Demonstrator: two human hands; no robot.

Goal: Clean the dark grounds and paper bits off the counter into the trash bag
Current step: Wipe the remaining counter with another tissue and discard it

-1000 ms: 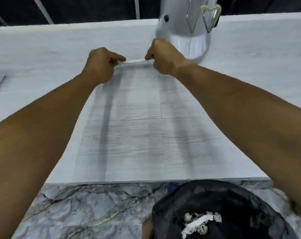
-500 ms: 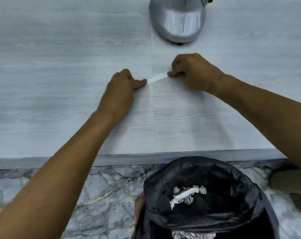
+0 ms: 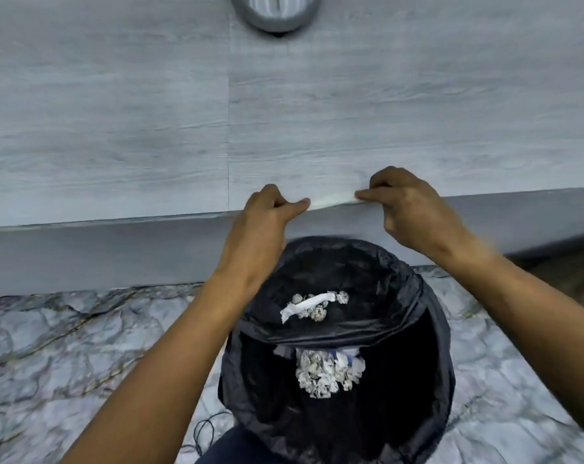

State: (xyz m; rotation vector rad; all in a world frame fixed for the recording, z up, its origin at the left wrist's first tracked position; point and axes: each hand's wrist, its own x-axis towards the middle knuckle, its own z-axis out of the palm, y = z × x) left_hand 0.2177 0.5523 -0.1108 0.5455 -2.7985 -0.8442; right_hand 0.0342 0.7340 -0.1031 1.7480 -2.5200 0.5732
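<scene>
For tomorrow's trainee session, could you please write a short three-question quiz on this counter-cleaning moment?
1. True or false: the white strip is stretched between the left hand and the right hand.
2. Where is the strip? A) mid-counter B) at the counter front edge C) on the floor
3. What stands directly below the strip, ready to catch debris?

Key: 1 true; 2 B; 3 the trash bag, open, with crumpled paper inside.

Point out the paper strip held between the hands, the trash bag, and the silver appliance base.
paper strip [image 3: 332, 199]: head view, middle of the strip between both hands.
trash bag [image 3: 401, 272]: head view, black rim on its right side.
silver appliance base [image 3: 275, 15]: head view, front of the rounded base.
</scene>
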